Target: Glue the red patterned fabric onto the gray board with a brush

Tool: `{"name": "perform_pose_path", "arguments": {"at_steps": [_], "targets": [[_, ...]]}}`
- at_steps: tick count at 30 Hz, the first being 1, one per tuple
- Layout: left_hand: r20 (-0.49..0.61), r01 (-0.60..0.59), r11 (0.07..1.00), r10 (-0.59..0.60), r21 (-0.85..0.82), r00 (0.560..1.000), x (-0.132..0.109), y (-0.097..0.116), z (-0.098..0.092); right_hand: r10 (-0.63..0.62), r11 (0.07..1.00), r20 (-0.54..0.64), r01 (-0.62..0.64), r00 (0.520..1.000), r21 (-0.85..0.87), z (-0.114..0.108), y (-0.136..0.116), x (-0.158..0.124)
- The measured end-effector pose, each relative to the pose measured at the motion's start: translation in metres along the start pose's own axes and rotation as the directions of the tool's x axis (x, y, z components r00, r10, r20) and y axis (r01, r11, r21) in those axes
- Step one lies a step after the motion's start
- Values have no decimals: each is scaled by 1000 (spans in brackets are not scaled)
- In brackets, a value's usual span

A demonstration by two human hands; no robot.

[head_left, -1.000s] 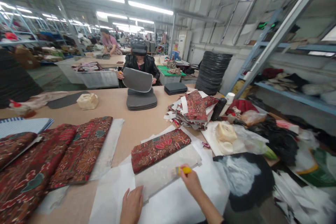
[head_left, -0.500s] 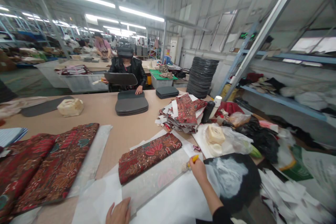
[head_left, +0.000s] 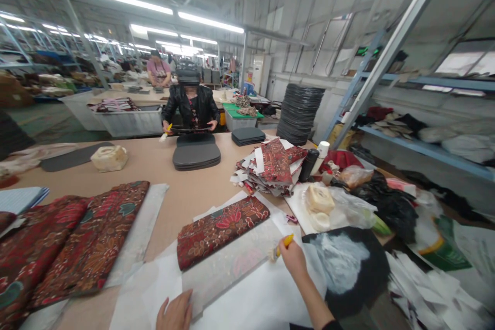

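Right hand [head_left: 294, 260] grips a brush [head_left: 281, 247] at the far-right end of the board [head_left: 232, 265]. It runs diagonally down-left to the left hand [head_left: 174, 314], lying flat on the near corner.

The left hand [head_left: 176, 312] is lying flat on the near corner of a grey panel [head_left: 235, 268], while the right hand [head_left: 294, 259] is gripping a yellow-handled brush [head_left: 280, 247] at the panel's right end. Red floral fabric [head_left: 222, 228] is covering the panel's far strip on the desk [head_left: 185, 175].

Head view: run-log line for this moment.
left hand on grey board near corner | right hand grips yellow brush at board's edge | floral fabric covers board's far half | white paper under board
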State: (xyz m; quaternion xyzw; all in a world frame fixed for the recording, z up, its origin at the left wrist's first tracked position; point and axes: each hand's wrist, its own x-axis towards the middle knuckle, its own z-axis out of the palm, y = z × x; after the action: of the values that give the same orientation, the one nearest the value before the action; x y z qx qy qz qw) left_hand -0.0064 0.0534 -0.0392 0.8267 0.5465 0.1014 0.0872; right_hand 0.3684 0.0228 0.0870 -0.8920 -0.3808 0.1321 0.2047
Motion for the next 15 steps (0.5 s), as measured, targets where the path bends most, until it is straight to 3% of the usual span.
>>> {"name": "perform_pose_path", "arguments": {"at_steps": [2,5,6,8,10,12,15], "targets": [[-20,18,1000,-18,-8,1000,0,3,-2,-126,977,98,107,987,185,21,-24,-21],[-36,13,999,-14,-31,999,-1,10,-6,-352,875,226,234,908,423,48,-48,-47],[-36,6,999,-7,-42,999,-1,13,-8,-383,865,244,253,891,434,52,-49,-50],[-47,1,998,-4,-62,999,-2,16,-13,-343,907,230,257,911,334,50,-44,-50],[-59,6,996,-11,-88,998,-1,19,-18,-274,954,140,251,951,164,41,-35,-44],[-51,20,992,-26,-125,998,1,21,-22,-284,957,61,280,957,78,34,-37,-46],[-17,73,978,-78,-196,997,6,23,-29,-427,889,152,384,891,248,43,-65,-74]]}}
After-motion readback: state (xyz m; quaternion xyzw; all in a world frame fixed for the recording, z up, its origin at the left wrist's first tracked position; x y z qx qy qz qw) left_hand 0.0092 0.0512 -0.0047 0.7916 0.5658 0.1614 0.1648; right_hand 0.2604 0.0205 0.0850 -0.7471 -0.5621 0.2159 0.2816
